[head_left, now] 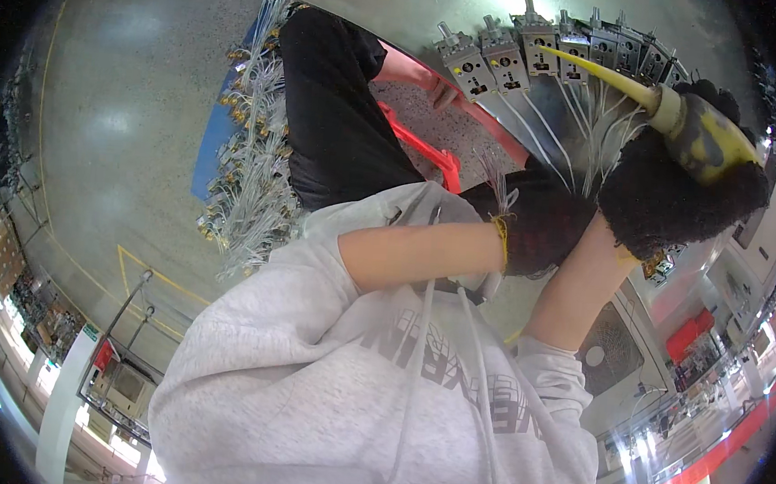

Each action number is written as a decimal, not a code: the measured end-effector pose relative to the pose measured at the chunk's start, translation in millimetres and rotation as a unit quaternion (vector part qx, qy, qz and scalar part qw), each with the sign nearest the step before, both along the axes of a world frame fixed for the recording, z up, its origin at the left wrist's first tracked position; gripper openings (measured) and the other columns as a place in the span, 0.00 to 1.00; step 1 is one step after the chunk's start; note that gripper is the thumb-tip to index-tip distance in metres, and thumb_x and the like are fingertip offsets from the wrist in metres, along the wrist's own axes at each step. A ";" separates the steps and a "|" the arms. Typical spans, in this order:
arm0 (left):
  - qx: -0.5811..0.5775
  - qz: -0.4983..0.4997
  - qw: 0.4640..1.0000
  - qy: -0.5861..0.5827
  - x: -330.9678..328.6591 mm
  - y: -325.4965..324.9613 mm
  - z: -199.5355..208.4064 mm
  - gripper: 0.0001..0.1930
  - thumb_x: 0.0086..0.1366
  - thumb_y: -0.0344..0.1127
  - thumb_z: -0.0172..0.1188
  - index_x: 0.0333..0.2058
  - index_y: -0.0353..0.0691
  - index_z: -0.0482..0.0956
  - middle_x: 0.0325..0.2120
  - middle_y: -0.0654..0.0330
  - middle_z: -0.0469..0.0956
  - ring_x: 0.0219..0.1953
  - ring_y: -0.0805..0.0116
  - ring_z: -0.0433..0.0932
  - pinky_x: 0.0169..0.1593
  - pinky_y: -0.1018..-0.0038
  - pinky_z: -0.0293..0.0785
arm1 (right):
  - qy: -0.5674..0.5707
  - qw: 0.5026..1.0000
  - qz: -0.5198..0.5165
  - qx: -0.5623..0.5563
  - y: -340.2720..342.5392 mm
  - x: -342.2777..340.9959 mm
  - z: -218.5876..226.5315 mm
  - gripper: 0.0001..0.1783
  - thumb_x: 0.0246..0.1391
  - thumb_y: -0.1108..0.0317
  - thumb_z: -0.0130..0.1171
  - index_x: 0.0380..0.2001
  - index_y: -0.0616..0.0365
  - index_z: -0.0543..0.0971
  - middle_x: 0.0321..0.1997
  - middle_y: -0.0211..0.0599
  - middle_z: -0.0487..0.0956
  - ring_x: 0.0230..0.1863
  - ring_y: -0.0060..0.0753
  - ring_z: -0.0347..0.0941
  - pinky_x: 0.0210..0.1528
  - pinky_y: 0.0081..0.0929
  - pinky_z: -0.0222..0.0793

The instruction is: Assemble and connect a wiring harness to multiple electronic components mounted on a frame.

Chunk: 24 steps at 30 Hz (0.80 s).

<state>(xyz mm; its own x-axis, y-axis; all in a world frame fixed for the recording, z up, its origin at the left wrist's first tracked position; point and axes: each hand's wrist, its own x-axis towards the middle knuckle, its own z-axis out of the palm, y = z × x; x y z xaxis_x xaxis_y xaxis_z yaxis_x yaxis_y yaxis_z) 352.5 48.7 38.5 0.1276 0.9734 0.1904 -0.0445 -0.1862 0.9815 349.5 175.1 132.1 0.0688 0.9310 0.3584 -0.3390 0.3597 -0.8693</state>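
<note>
Right hand [670, 192], nubby in black knit, grips a yellow, taper-nozzled bottle [715, 144], upper right of frame, near blocky metal units [505, 67]; whether my left hand [546, 235] grips, I can't tell.

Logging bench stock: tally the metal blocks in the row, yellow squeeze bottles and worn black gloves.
Metal blocks: at least 7 (they overlap at the right end)
Yellow squeeze bottle: 1
Black gloves: 2
Total: at least 10
</note>
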 end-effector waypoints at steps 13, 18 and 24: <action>-0.050 -0.019 0.998 0.022 13.7 2.2 6.4 0.09 0.60 0.34 0.59 0.37 0.35 0.80 0.30 0.49 0.81 0.35 0.52 0.82 0.39 0.63 0.75 | 0.054 0.997 -0.024 -0.051 -3.9 -2.8 15.1 0.26 0.61 0.49 0.54 0.48 0.62 0.72 0.49 0.52 0.78 0.50 0.47 0.77 0.58 0.45 0.75; -0.065 -0.108 0.990 0.063 -2.2 7.5 23.7 0.12 0.69 0.35 0.52 0.46 0.37 0.78 0.42 0.53 0.81 0.44 0.65 0.79 0.48 0.67 0.74 | 0.035 0.999 -0.014 -0.016 1.5 13.3 18.2 0.26 0.60 0.47 0.57 0.52 0.56 0.75 0.53 0.52 0.78 0.55 0.51 0.75 0.59 0.50 0.72; -0.235 -0.087 0.910 -0.330 27.2 -5.1 -12.3 0.09 0.70 0.39 0.55 0.35 0.43 0.80 0.24 0.67 0.78 0.24 0.74 0.75 0.26 0.73 0.71 | 0.049 0.998 -0.029 -0.035 -3.5 26.6 16.8 0.30 0.60 0.43 0.57 0.51 0.58 0.73 0.54 0.51 0.77 0.55 0.50 0.75 0.58 0.47 0.74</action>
<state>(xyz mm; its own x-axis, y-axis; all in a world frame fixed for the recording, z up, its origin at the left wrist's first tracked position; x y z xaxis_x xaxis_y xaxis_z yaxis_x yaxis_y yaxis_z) 379.7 43.6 26.1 0.2959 0.9432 -0.1511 -0.6424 0.3135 0.6993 376.1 171.7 148.9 0.1554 0.9469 0.2815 -0.4036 0.3210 -0.8568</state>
